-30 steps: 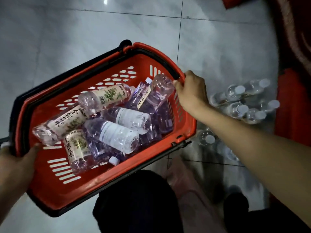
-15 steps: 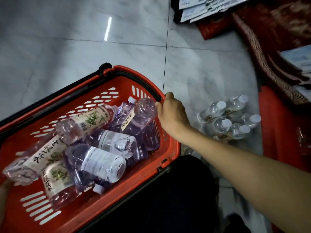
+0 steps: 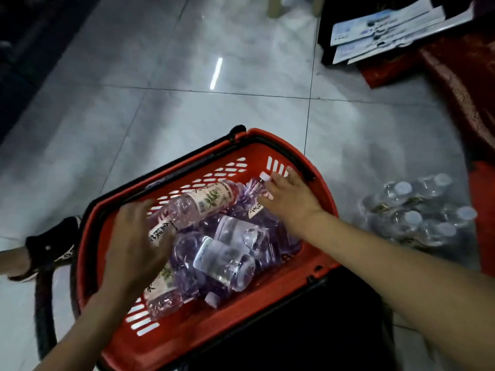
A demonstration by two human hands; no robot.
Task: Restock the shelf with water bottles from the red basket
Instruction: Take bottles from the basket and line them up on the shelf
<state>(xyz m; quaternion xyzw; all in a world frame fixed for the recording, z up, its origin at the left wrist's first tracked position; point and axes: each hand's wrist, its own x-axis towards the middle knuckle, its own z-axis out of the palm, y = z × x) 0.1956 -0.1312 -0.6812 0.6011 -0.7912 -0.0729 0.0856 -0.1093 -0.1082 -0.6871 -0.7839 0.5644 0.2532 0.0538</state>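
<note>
Since the earlier frame the right hand (image 3: 290,198) had left the rim of the red plastic basket (image 3: 267,311) and lay, fingers fairly straight, on a clear white-capped water bottle (image 3: 254,187) at its far end. The left hand (image 3: 136,245), spread wide and blurred, had come over the heaped bottles (image 3: 225,261) inside. Other clear bottles (image 3: 412,212) stood near on the grey tiled floor (image 3: 187,108).

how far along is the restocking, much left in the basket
Looks done: a cluster of bottles stands on the floor right of the red basket. In hand: the right hand touches a white-capped bottle; the left hand hovers, gripping nothing. Left: a heap of bottles lies in the basket.
</note>
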